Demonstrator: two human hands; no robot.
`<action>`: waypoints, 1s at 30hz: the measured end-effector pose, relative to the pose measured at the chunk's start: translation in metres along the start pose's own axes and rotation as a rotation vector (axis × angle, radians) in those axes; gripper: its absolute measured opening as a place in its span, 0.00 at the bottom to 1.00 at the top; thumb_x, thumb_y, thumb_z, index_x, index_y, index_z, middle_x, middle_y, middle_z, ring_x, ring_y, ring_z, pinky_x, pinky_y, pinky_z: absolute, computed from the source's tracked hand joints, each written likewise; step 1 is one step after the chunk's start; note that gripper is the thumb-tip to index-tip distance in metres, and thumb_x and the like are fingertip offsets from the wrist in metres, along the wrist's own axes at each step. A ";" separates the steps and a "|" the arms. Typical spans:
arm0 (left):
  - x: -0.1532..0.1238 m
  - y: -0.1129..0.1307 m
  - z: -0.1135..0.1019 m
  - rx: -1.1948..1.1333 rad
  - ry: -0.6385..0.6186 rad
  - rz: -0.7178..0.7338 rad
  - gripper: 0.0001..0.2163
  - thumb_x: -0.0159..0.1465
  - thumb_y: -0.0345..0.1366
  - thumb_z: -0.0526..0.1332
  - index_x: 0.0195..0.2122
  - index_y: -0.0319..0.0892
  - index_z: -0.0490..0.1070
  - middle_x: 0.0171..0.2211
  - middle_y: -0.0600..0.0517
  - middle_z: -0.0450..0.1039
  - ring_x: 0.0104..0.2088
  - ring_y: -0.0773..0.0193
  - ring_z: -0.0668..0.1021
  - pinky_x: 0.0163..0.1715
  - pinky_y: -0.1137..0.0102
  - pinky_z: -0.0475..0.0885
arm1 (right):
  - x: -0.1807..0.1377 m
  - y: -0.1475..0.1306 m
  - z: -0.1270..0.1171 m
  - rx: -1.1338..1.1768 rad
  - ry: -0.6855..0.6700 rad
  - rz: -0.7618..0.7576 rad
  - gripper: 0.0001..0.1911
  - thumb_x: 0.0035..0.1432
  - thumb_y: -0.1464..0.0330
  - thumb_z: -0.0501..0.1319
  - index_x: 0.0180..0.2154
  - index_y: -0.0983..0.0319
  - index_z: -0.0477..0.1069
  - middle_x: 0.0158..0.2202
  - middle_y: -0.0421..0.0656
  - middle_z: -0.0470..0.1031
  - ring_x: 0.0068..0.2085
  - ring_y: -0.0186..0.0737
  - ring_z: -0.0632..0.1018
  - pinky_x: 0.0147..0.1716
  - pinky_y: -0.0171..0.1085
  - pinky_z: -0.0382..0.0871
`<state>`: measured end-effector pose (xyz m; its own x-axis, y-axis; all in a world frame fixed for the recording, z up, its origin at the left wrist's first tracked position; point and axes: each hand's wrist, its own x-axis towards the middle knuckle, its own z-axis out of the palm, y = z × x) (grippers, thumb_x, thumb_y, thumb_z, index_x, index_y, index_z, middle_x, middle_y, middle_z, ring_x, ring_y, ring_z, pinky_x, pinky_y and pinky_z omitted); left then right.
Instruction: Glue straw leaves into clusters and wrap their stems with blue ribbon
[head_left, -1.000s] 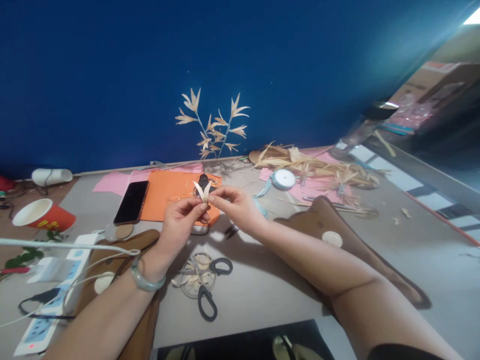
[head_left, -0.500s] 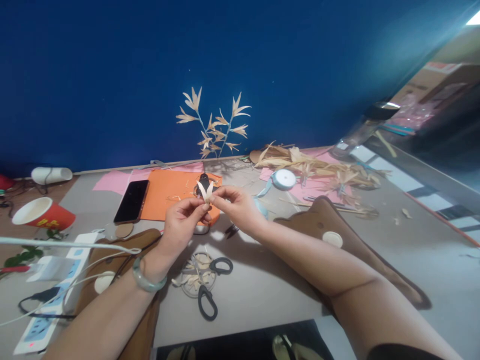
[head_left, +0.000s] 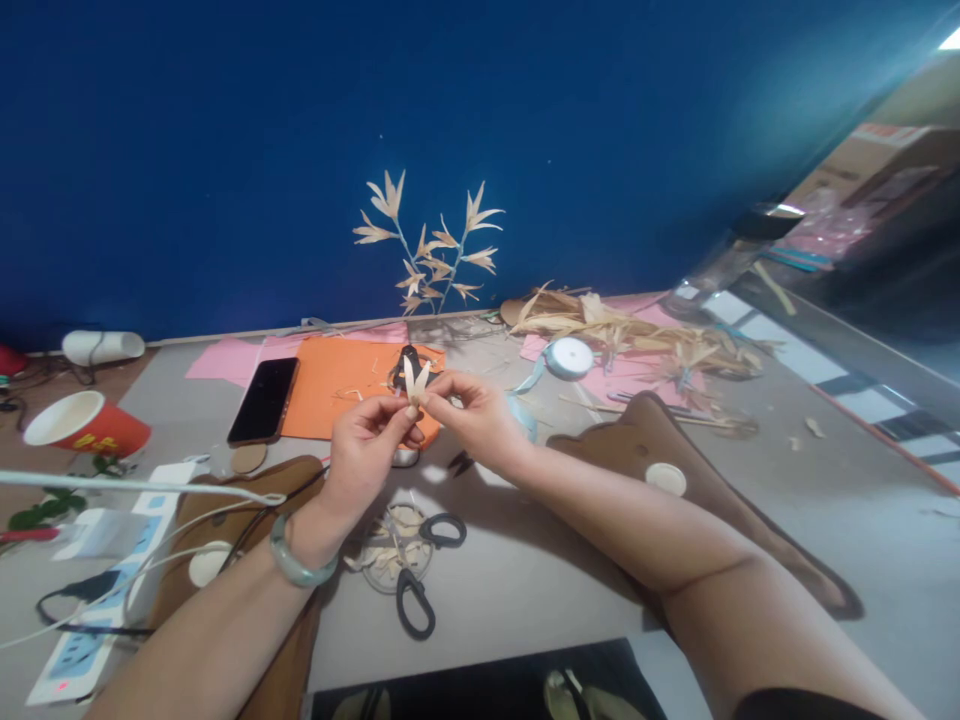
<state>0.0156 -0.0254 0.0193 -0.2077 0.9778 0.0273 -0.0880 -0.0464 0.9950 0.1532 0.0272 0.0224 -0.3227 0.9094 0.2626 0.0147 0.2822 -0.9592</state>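
Observation:
A small pale corn-husk flower (head_left: pixel 417 382) with pointed petals stands upright between my fingertips. My left hand (head_left: pixel 369 440) pinches its base from the left. From the right, my right hand (head_left: pixel 480 415) closes thumb and finger on the same flower low down. Beneath my hands, black-handled scissors (head_left: pixel 416 580) lie across a small round dish (head_left: pixel 371 575) of husk scraps. Beyond them, a branching stem of similar husk flowers (head_left: pixel 442 250) stands against the blue wall. An orange sheet (head_left: pixel 330 385) lies behind my hands, with a dark tool (head_left: pixel 409 362) partly hidden by the flower.
A phone (head_left: pixel 262 400), a red paper cup (head_left: pixel 90 425) and a power strip (head_left: pixel 112 590) with cables are at left. To the right are a ribbon roll (head_left: pixel 568 358), dried husks (head_left: pixel 622 325), a brown mat (head_left: pixel 712 510) and a clear bottle (head_left: pixel 720 260).
The flower has tilted slightly and shifted a little to the right between my fingertips. Both hands keep their pinch; everything else stays in place.

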 end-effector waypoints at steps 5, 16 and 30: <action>0.000 -0.001 0.000 0.010 0.011 0.017 0.12 0.54 0.42 0.69 0.32 0.38 0.75 0.20 0.54 0.73 0.21 0.68 0.76 0.24 0.72 0.75 | -0.001 0.000 0.001 -0.020 0.012 -0.029 0.10 0.54 0.65 0.64 0.23 0.62 0.73 0.25 0.40 0.74 0.29 0.34 0.72 0.34 0.35 0.67; 0.000 -0.002 -0.001 0.055 0.041 0.074 0.11 0.54 0.40 0.68 0.32 0.37 0.75 0.20 0.53 0.75 0.21 0.68 0.76 0.23 0.73 0.75 | -0.002 -0.002 0.002 0.001 -0.008 -0.047 0.08 0.55 0.67 0.63 0.25 0.62 0.74 0.27 0.41 0.76 0.31 0.36 0.75 0.36 0.36 0.68; 0.001 -0.003 -0.004 0.138 0.061 0.109 0.10 0.56 0.40 0.67 0.33 0.38 0.75 0.20 0.53 0.74 0.21 0.68 0.76 0.23 0.73 0.74 | -0.002 0.004 0.003 0.082 -0.042 -0.032 0.06 0.53 0.69 0.62 0.32 0.62 0.77 0.32 0.42 0.80 0.37 0.37 0.78 0.41 0.37 0.70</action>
<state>0.0122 -0.0251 0.0162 -0.2680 0.9540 0.1341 0.0720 -0.1190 0.9903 0.1513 0.0255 0.0179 -0.3615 0.8859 0.2906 -0.0737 0.2836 -0.9561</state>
